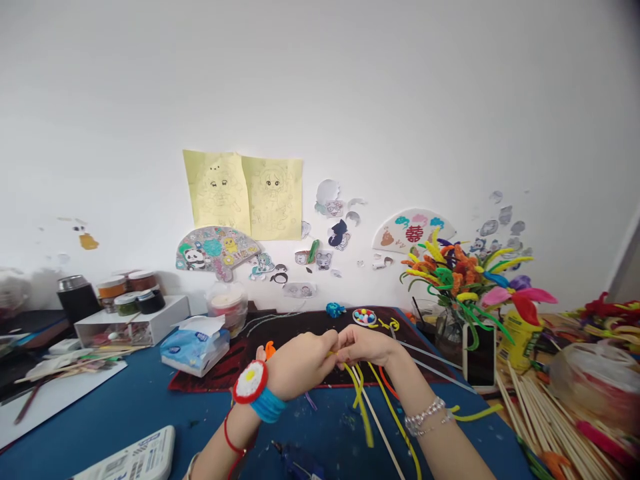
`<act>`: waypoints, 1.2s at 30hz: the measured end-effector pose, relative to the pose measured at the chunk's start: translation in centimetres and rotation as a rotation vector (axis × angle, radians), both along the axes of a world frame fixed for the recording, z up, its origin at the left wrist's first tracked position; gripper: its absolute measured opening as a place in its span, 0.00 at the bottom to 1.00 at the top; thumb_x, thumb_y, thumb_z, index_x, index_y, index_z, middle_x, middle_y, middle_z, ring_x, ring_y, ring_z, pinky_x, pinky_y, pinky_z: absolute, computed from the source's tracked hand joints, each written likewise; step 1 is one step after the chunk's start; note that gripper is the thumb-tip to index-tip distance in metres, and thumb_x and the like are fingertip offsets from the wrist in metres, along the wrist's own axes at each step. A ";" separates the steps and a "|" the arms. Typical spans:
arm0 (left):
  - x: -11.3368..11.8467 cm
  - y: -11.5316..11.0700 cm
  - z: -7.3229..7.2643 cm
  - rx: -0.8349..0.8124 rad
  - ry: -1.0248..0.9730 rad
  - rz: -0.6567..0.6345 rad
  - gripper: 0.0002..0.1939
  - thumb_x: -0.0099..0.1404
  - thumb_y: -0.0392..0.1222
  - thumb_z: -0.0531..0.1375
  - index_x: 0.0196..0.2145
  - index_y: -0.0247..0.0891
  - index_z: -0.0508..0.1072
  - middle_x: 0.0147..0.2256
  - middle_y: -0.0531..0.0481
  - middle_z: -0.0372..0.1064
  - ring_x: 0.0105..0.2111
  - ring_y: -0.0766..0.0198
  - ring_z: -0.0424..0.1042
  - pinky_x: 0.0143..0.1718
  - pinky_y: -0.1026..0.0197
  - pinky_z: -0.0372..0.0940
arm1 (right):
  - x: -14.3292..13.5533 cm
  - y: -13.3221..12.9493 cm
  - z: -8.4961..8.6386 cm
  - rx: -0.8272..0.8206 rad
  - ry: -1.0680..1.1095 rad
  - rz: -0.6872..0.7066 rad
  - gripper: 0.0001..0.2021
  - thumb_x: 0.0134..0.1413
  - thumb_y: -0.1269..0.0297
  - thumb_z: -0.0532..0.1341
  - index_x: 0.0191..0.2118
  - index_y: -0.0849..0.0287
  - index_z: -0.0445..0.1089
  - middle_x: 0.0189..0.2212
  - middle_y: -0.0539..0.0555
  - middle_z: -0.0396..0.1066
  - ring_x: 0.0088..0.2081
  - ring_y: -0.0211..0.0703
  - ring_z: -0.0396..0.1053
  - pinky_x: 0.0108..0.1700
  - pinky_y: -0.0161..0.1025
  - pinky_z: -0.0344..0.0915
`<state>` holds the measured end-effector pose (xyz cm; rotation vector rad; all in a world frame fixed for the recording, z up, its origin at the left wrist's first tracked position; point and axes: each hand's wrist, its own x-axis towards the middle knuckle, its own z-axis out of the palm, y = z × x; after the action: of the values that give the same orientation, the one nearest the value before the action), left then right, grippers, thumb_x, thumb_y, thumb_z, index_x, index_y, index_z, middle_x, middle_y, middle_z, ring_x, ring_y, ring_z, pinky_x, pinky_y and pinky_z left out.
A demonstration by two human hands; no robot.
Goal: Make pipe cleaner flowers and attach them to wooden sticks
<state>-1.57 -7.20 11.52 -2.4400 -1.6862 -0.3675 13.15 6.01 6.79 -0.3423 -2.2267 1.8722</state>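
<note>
My left hand and my right hand meet at the middle of the desk, fingers pinched close together. Yellow pipe cleaners hang down from between them, bent and loose at the ends. The spot where the fingers grip is mostly covered by the fingers themselves. A thin wooden stick slants down just below my right hand; whether the fingers touch it I cannot tell. Another yellow pipe cleaner curves beside it, near an orange-red one.
A tissue pack and a white case lie on the left. Behind my hands are a dish of pompoms and a blue pipe-cleaner piece. At right stand a phone, a pipe-cleaner bouquet and wooden sticks. A blue tool lies in front.
</note>
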 end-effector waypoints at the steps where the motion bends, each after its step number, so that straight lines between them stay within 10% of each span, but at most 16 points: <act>1: 0.0 0.1 -0.1 0.000 0.014 0.013 0.12 0.66 0.47 0.45 0.34 0.39 0.62 0.27 0.48 0.69 0.25 0.58 0.70 0.21 0.65 0.54 | -0.1 0.1 -0.1 -0.005 0.000 -0.017 0.13 0.41 0.60 0.66 0.28 0.66 0.71 0.20 0.50 0.68 0.20 0.29 0.59 0.22 0.28 0.51; 24: -0.4 -0.3 0.8 0.043 -0.109 -0.255 0.11 0.66 0.45 0.46 0.43 0.44 0.64 0.25 0.52 0.69 0.23 0.64 0.68 0.22 0.66 0.51 | -0.7 0.2 -1.2 -0.232 0.114 0.099 0.15 0.33 0.64 0.68 0.29 0.67 0.68 0.17 0.46 0.61 0.16 0.26 0.51 0.19 0.28 0.47; 36: -1.4 0.5 0.8 0.081 -0.343 -0.016 0.10 0.66 0.46 0.44 0.36 0.40 0.60 0.22 0.53 0.63 0.22 0.62 0.64 0.22 0.64 0.50 | -1.6 -2.4 1.4 -0.215 0.297 -0.294 0.12 0.39 0.63 0.66 0.26 0.61 0.62 0.13 0.39 0.46 0.14 0.24 0.36 0.17 0.29 0.35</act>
<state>-2.94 -6.74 12.28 -2.4392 -1.7324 -0.8822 11.54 3.63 8.17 -0.3750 -1.6894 1.8636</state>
